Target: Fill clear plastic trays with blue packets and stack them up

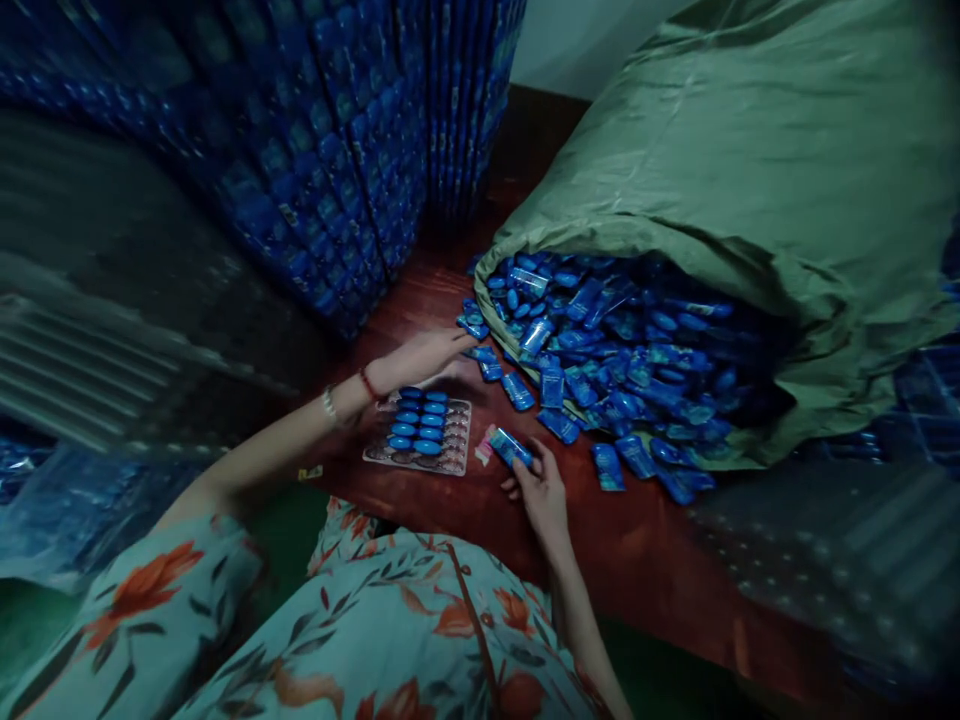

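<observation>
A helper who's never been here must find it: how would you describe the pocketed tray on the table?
Start at the big green sack spilling blue packets onto the reddish table. Left of that spill, just below the left hand in the picture, lies the tray. Unlike the loose packets, it is flat and clear, holding blue ovals in neat rows.

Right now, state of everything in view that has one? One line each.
Sack: on its side, mouth open
Loose packets: heaped in and outside its mouth
Tray: flat, partly filled
Single packet: in right hand's fingers
Right hand: closed on that packet
Left hand: by the loose packets, grip unclear
Blue stacks: piled high
</observation>
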{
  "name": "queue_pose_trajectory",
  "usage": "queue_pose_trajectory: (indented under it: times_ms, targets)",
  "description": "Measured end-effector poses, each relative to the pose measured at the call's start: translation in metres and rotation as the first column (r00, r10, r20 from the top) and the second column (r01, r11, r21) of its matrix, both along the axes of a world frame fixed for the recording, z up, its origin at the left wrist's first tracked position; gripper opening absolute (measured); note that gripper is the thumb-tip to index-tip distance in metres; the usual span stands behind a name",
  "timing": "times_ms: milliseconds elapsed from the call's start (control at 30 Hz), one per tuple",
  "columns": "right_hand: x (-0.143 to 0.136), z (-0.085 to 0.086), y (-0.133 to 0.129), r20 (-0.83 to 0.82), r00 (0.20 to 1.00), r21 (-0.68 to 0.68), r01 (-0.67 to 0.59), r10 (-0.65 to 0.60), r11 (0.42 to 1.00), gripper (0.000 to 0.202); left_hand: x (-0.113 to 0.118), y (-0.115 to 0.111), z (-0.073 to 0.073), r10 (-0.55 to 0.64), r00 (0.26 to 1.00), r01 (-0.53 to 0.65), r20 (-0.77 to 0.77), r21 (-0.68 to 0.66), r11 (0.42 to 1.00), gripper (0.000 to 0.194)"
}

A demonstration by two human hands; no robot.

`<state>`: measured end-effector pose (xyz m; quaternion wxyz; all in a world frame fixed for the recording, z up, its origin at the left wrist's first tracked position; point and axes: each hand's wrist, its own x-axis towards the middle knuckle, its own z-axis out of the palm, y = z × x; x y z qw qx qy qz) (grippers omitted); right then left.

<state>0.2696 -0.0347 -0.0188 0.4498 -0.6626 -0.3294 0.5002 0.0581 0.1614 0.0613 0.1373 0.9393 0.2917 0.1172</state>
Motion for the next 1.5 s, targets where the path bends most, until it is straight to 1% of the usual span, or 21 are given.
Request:
queue_pose_trajectory:
  times_ms: [100, 133, 167, 200, 267, 333, 400, 533, 600, 667, 800, 867, 933, 1033, 1133, 1233, 1300, 1333, 1400, 1433, 1500]
  targets:
    - [0.003, 0.010, -0.006, 0.136, 0.988, 0.070, -0.081, 0.071, 0.994, 0.043, -0.056, -0.064, 0.022, 0.256, 0.943, -0.217, 0.211, -0.191, 0.957, 0.025]
    - [0.002, 0.015, -0.007, 0.190, 0.975, 0.109, -0.134, 0.111, 0.985, 0.037, -0.074, -0.087, 0.026, 0.378, 0.883, -0.312, 0.277, -0.255, 0.915, 0.024]
    - [-0.001, 0.021, -0.008, 0.250, 0.955, 0.154, -0.203, 0.160, 0.967, 0.031, -0.090, -0.109, 0.027, 0.510, 0.795, -0.423, 0.329, -0.302, 0.854, 0.022]
    - [-0.005, 0.027, -0.008, 0.317, 0.923, 0.201, -0.290, 0.218, 0.936, 0.026, -0.104, -0.129, 0.026, 0.594, 0.722, -0.491, 0.354, -0.344, 0.801, 0.021]
    - [-0.019, 0.035, -0.007, 0.455, 0.826, 0.275, -0.485, 0.332, 0.830, 0.021, -0.121, -0.162, 0.019, 0.699, 0.621, -0.577, 0.355, -0.398, 0.714, 0.022]
    - [-0.037, 0.037, -0.002, 0.583, 0.711, 0.297, -0.637, 0.394, 0.711, 0.025, -0.123, -0.184, 0.008, 0.748, 0.580, -0.628, 0.323, -0.408, 0.663, 0.021]
    - [-0.053, 0.035, 0.004, 0.716, 0.577, 0.251, -0.738, 0.393, 0.626, 0.029, -0.113, -0.196, -0.004, 0.767, 0.570, -0.667, 0.296, -0.379, 0.642, 0.018]
    - [-0.069, 0.035, 0.015, 0.912, 0.250, 0.070, -0.876, 0.324, 0.478, 0.029, -0.083, -0.202, -0.023, 0.744, 0.596, -0.693, 0.301, -0.275, 0.666, 0.028]
    - [-0.072, 0.042, 0.018, 0.943, 0.123, -0.017, -0.909, 0.308, 0.416, 0.029, -0.074, -0.203, -0.033, 0.708, 0.633, -0.665, 0.311, -0.250, 0.704, 0.029]
    - [-0.073, 0.053, 0.022, 0.942, 0.019, -0.117, -0.918, 0.336, 0.378, 0.027, -0.071, -0.205, -0.045, 0.645, 0.697, -0.601, 0.313, -0.233, 0.764, 0.029]
    - [-0.080, 0.074, 0.028, 0.882, -0.134, -0.299, -0.900, 0.452, 0.318, 0.027, -0.076, -0.203, -0.066, 0.452, 0.827, -0.444, 0.334, -0.103, 0.890, 0.040]
    - [-0.085, 0.079, 0.030, 0.861, -0.179, -0.349, -0.889, 0.476, 0.296, 0.026, -0.081, -0.199, -0.069, 0.359, 0.875, -0.368, 0.326, -0.037, 0.929, 0.041]
    - [-0.089, 0.080, 0.032, 0.857, -0.205, -0.370, -0.883, 0.473, 0.289, 0.025, -0.085, -0.193, -0.065, 0.277, 0.923, -0.286, 0.268, -0.005, 0.958, 0.039]
    - [-0.093, 0.075, 0.032, 0.875, -0.192, -0.349, -0.887, 0.445, 0.303, 0.025, -0.086, -0.184, -0.055, 0.185, 0.970, -0.191, 0.157, 0.019, 0.982, 0.035]
    - [-0.093, 0.063, 0.027, 0.919, -0.120, -0.269, -0.888, 0.376, 0.372, 0.027, -0.080, -0.179, -0.051, 0.148, 0.985, -0.151, 0.086, 0.030, 0.988, 0.034]
    - [-0.086, 0.048, 0.016, 0.963, 0.012, -0.118, -0.879, 0.270, 0.462, 0.030, -0.073, -0.180, -0.054, 0.129, 0.991, -0.130, 0.029, 0.035, 0.991, 0.035]
    - [-0.075, 0.040, 0.011, 0.968, 0.149, 0.022, -0.853, 0.203, 0.522, 0.034, -0.073, -0.183, -0.056, 0.156, 0.987, -0.158, 0.027, 0.081, 0.984, 0.037]
    - [-0.067, 0.036, 0.011, 0.960, 0.223, 0.091, -0.818, 0.168, 0.567, 0.035, -0.074, -0.183, -0.056, 0.175, 0.984, -0.179, 0.044, 0.113, 0.977, 0.039]
    - [-0.046, 0.031, 0.019, 0.937, 0.337, 0.184, -0.689, 0.085, 0.701, 0.033, -0.077, -0.178, -0.051, 0.218, 0.969, -0.235, 0.120, 0.159, 0.959, 0.039]
    - [-0.035, 0.030, 0.027, 0.934, 0.355, 0.193, -0.604, 0.045, 0.773, 0.032, -0.077, -0.172, -0.047, 0.242, 0.955, -0.269, 0.173, 0.154, 0.951, 0.037]
    - [-0.014, 0.028, 0.050, 0.952, 0.306, 0.123, -0.459, 0.026, 0.880, 0.033, -0.071, -0.147, -0.036, 0.275, 0.925, -0.308, 0.264, 0.092, 0.947, 0.032]
